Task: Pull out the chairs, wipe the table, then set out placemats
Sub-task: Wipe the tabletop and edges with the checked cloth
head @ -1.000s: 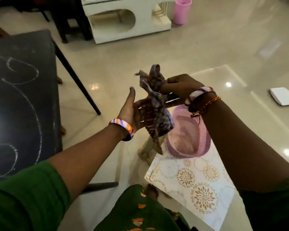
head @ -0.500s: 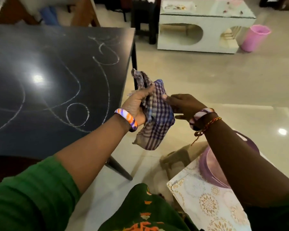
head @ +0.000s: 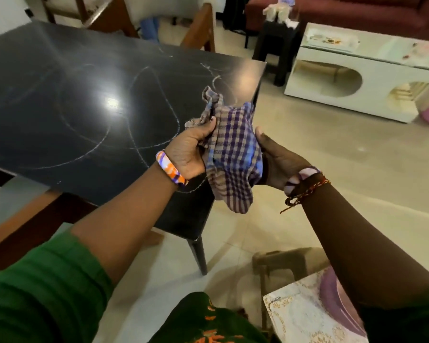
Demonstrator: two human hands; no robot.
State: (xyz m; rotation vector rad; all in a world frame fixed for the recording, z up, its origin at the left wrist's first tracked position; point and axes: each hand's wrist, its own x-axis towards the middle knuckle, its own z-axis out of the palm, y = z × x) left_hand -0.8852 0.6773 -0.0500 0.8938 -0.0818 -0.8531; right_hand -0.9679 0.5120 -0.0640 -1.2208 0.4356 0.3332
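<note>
Head view: checked cloth [head: 233, 154] bunched between both hands just off the black table [head: 84, 107] corner. Left hand [head: 191, 149] pinches its folds; right hand [head: 275, 159] cups it. Chalk marks unwiped; placemat [head: 305, 315] stacked beyond, wiping apparently not begun.

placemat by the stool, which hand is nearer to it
Right. The right hand holds the cloth roughly above the placemat; the left hand grips the cloth further left, over the table edge.
</note>
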